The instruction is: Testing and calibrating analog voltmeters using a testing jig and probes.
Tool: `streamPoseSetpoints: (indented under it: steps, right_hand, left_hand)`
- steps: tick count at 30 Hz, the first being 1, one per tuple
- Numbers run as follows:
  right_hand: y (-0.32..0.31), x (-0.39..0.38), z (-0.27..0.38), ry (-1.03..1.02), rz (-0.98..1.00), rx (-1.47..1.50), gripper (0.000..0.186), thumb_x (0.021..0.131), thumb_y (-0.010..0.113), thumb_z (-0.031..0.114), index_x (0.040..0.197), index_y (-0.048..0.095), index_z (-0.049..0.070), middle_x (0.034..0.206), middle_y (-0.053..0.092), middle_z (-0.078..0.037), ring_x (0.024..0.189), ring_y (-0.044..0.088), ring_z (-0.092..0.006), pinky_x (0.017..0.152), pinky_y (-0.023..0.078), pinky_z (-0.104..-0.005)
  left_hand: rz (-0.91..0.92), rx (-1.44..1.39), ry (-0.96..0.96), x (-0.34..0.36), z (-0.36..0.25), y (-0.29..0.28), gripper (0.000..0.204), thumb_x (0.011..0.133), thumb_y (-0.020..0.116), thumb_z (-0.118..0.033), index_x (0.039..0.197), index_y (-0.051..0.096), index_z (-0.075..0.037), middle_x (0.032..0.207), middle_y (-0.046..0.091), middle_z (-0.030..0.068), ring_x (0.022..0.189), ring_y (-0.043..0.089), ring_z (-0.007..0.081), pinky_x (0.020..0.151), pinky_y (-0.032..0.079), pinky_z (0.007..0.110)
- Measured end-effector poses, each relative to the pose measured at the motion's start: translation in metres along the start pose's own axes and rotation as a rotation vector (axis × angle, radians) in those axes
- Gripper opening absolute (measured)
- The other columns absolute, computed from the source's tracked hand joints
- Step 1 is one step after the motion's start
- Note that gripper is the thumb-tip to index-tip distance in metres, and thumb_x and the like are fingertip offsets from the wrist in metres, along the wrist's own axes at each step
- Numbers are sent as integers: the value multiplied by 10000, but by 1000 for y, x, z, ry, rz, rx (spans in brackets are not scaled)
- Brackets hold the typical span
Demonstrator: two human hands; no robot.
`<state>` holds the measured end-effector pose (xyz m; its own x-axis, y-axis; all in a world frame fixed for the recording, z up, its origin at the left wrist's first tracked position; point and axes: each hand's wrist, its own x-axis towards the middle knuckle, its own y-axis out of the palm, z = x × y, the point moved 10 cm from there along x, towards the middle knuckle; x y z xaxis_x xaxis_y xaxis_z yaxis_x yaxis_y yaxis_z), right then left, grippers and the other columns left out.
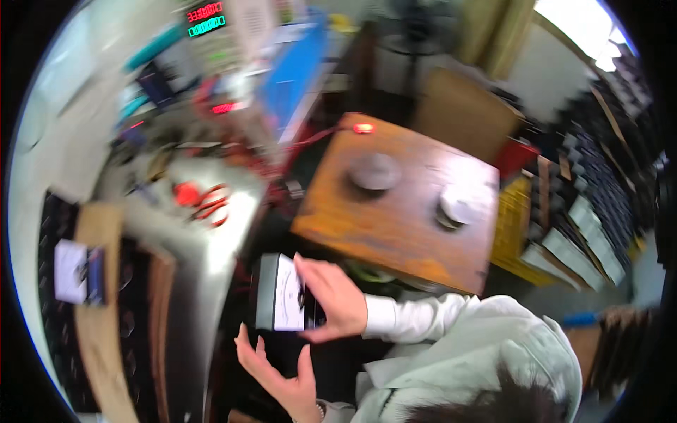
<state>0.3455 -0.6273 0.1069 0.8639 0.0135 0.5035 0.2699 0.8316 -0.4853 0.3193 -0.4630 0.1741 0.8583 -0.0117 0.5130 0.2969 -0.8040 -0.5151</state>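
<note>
Gripping boxy white-faced meter (285,302), curved right hand (340,299), splayed left hand (288,388)

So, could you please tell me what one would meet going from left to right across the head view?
White-and-black device, red-handled scissors, white-faced meter in the right hand, darker round object, shinier round object.

Red-handled scissors (213,205) lie on a shiny bench (236,194), near a wooden table (416,222) bearing two round objects (375,171).
</note>
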Motion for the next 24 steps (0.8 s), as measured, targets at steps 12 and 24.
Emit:
streamPoseSetpoints:
  steps: [12, 24]
  right_hand:
    - [-308, -179, -160, 964, -674, -1129, 1138, 618, 863, 532, 1428, 363, -91, 1265, 537, -285, 1088, 581, -445, 903, 502, -511]
    - [-257, -123, -136, 552, -687, -1002, 1126, 665, 899, 261, 1518, 261, -104, 1474, 419, -311, 1374, 415, -436, 1182, 309, -459]
  left_hand:
    - [231, -156, 225, 10, -2, 48, 208, 862, 747, 1, 719, 596, -2, 888, 700, 132, 949, 673, 312, 830, 546, 388]
    - [72, -60, -202, -29, 62, 15, 196, 806, 713, 73, 983, 705, -9, 962, 700, 135, 909, 677, 287, 841, 533, 348]
